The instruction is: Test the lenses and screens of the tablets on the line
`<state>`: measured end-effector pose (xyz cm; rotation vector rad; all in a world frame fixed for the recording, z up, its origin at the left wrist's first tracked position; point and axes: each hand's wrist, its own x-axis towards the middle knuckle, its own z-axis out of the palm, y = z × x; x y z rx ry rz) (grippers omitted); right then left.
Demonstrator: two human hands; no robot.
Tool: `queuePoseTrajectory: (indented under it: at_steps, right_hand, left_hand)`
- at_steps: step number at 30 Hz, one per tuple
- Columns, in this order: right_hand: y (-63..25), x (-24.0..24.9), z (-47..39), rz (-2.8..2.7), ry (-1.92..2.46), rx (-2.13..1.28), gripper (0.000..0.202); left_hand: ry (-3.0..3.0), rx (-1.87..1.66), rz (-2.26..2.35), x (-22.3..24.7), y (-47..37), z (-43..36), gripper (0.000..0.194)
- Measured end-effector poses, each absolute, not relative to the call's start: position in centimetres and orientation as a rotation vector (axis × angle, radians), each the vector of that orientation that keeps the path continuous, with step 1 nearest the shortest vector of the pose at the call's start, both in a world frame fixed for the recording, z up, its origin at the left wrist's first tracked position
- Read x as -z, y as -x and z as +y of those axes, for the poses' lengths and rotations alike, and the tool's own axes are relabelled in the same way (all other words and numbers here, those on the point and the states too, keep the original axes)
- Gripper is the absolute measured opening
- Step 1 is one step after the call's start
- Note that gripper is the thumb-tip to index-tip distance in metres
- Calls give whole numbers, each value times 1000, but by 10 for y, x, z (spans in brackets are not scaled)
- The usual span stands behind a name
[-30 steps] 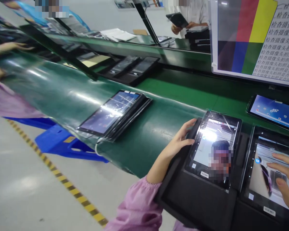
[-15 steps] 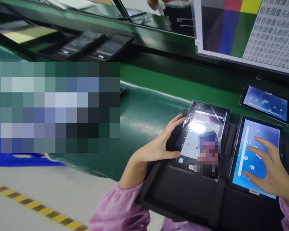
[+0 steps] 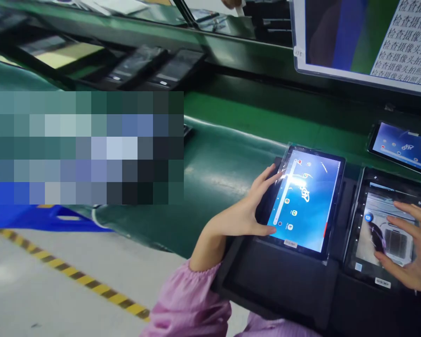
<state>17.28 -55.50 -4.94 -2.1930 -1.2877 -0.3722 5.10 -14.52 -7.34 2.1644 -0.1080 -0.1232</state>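
Note:
Two black-framed tablets lie side by side in black padded trays in front of me. The left tablet (image 3: pixel 312 206) shows a blue home screen with icons and has clear film on it. My left hand (image 3: pixel 245 213) rests along its left edge, fingers and thumb spread apart and touching the border, not wrapped round it. On the right tablet (image 3: pixel 366 243) a camera picture with a pale, grilled object fills the screen. Over that screen is my right hand (image 3: pixel 414 245), its fingers apart and slightly bent. Whether its fingertips touch the glass I cannot tell.
A third lit tablet (image 3: pixel 407 145) lies behind at the right, below a colour chart with printed text (image 3: pixel 379 51). Several dark devices (image 3: pixel 178 68) sit in trays at the back left. A green mat (image 3: pixel 217 182) covers the bench; yellow-black tape (image 3: pixel 91 281) marks the floor.
The left tablet's screen has changed from a camera picture to the home screen. The right one has changed from home screen to a camera picture. The view has shifted slightly; both hands stay nearly in place.

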Motion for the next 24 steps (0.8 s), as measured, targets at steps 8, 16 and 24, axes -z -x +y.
queuePoseTrajectory:
  at_steps: [8,16,24]
  right_hand:
    - [-173,46,-550,-1283,2139,398,37]
    - [-177,46,-550,-1231,2094,482,33]
    - [-178,45,-548,-1201,2074,489,25]
  left_hand:
    - [-2223,153,-79,72,-52,-151,120]
    - [-2275,124,-71,74,-53,-149,108]
    - [-2308,76,-89,78,-53,-146,105]
